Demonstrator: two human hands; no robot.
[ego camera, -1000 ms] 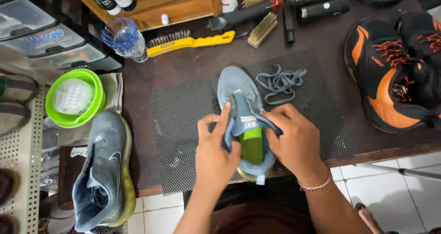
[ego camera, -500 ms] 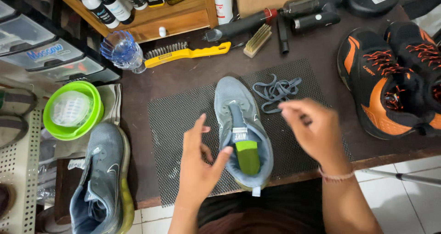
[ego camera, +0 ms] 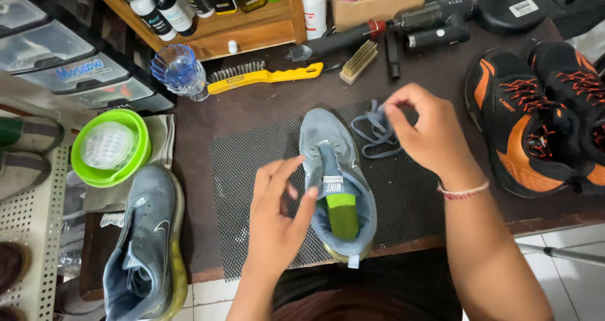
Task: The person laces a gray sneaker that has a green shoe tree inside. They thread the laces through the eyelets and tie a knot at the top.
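Grey shoe (ego camera: pixel 334 169) with green insole, laceless, toe pointing far, centred on a black mesh mat (ego camera: pixel 252 169). Left hand (ego camera: pixel 277 217), fingers loosely spread, touches the shoe's left side. Right hand (ego camera: pixel 428 132) pinches the grey lace (ego camera: pixel 372 128) just right of the toe. 2 orange-black shoes (ego camera: pixel 535 119) stand far right.

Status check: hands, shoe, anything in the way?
Left hand open, touching grey shoe on mesh mat. Right hand pinching grey shoelace. Nothing blocking.
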